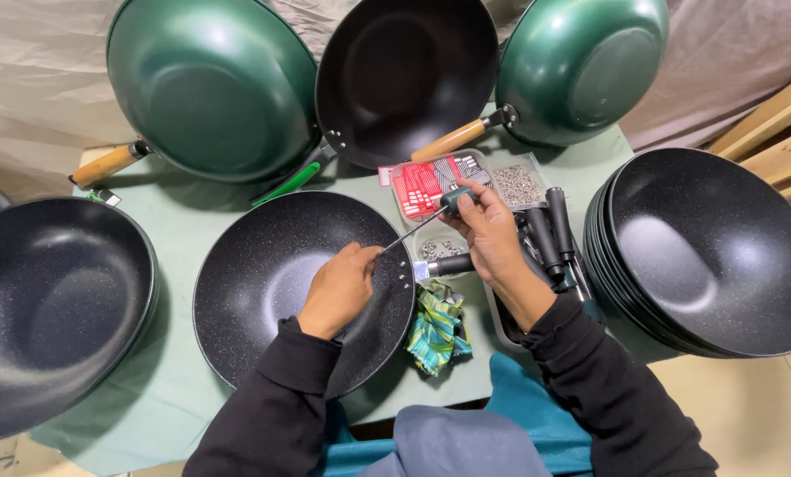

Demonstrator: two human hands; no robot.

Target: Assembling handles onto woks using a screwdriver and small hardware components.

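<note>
Black speckled wok [272, 274] lies mid-table, its right rim under a screwdriver [423, 221] that slants from far right down to near left. Right hand [488, 234] is closed round the green grip; left hand [340, 287], nearer the rim, pinches at the tip. A black handle [453, 263] juts right from that rim.

The left hand [340, 289] covers part of the speckled pan [272, 283], hiding the screwdriver [423, 221] tip at about three o'clock on its rim. The big pan [51, 309] at nine o'clock is cut off by the picture's edge. Bagged hardware [517, 184] is too small to identify.
</note>
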